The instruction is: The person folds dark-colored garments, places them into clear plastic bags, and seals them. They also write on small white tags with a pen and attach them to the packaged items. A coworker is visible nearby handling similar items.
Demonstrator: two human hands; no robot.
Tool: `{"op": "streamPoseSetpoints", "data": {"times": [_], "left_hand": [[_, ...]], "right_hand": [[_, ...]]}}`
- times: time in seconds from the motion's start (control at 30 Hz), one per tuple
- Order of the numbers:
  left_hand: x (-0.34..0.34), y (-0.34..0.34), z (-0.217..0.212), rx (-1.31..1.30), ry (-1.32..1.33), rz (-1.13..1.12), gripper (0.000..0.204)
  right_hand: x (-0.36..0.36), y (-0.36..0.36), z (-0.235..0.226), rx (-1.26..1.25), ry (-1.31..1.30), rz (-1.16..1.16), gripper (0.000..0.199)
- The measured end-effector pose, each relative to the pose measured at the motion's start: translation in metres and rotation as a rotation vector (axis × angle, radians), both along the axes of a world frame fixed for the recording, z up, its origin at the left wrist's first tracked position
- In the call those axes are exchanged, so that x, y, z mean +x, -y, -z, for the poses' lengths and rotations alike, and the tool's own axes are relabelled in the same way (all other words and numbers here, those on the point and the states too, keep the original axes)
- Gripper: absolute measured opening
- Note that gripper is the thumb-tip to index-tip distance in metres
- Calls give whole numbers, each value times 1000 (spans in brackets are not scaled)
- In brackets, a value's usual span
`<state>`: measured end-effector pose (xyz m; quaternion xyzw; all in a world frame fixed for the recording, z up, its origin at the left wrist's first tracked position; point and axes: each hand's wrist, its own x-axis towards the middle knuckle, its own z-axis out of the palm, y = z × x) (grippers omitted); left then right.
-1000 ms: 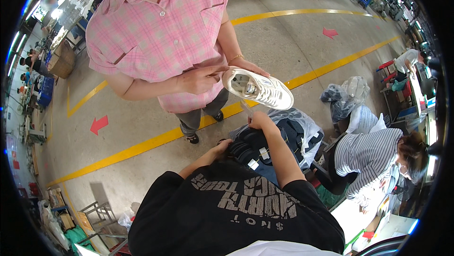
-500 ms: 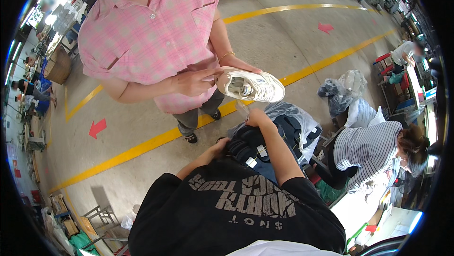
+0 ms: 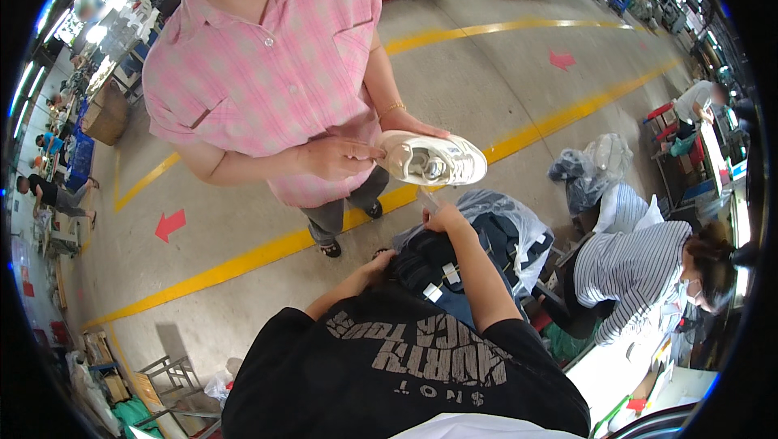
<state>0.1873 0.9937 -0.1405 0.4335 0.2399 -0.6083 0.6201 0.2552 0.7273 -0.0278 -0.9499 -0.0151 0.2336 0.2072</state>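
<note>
My right hand (image 3: 440, 218) is closed on a strip of clear plastic (image 3: 425, 199) that sticks up from its fingers. Against my front rests a bundle of dark padded pieces (image 3: 417, 265) with white tags, partly wrapped in a clear plastic bag (image 3: 525, 248). My left hand (image 3: 378, 265) curls round the bundle's left edge, its fingertips hidden. Facing me, a person in a pink checked shirt (image 3: 267, 74) holds a cream lace-up sneaker (image 3: 442, 161) just beyond my right hand. One of that person's hands supports it from behind; the other touches its heel.
At the right, a person in a striped shirt (image 3: 632, 265) bends over a white worktable (image 3: 616, 370). Clear plastic bags (image 3: 596, 163) lie on the floor behind. A metal frame (image 3: 170, 374) stands at lower left. Yellow lines (image 3: 243, 265) and red arrows (image 3: 170, 226) mark the floor.
The sneaker has tilted a little, and the other person's fingers have shifted at its heel. My right hand sits slightly lower, its plastic strip showing more. The whole view has shifted slightly.
</note>
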Motion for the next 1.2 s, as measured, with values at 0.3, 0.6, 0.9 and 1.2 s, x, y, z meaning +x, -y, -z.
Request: {"op": "streamPoseSetpoints", "data": {"times": [0.3, 0.6, 0.9, 1.2], "left_hand": [[4, 18, -38, 23, 42, 20, 33], [-3, 1, 6, -22, 60, 3, 42], [-1, 17, -76, 72, 81, 67, 46], [-8, -4, -68, -24, 89, -11, 39]], "right_hand": [[-1, 14, -6, -62, -129, -35, 19], [-1, -11, -26, -49, -115, -3, 21], [-3, 29, 34, 5, -77, -110, 28], [8, 6, 12, -10, -66, -185, 28]]}}
